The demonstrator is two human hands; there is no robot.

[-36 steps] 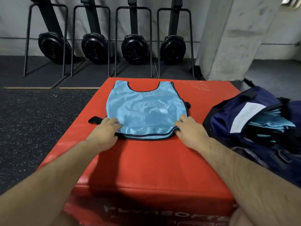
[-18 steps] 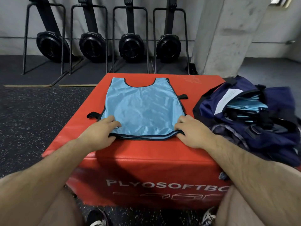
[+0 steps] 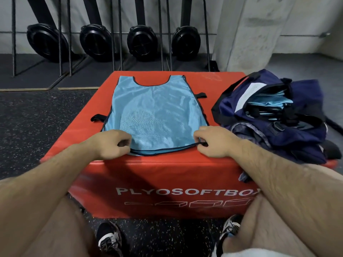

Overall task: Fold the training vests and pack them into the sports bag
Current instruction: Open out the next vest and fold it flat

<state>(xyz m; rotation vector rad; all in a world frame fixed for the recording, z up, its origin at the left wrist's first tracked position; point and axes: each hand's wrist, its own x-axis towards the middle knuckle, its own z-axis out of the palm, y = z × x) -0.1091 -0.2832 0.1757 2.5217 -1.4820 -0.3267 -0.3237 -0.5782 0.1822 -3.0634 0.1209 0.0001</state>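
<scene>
on the red plyo box surface (image 3: 222, 89), your left grip (image 3: 109, 143) and right grip (image 3: 213, 141) pinched the blue training vest (image 3: 157, 112) at its hem.

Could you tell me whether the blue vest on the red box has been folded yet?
No, the vest lies spread flat on the red box, with the left hand and right hand gripping its near hem.
</scene>
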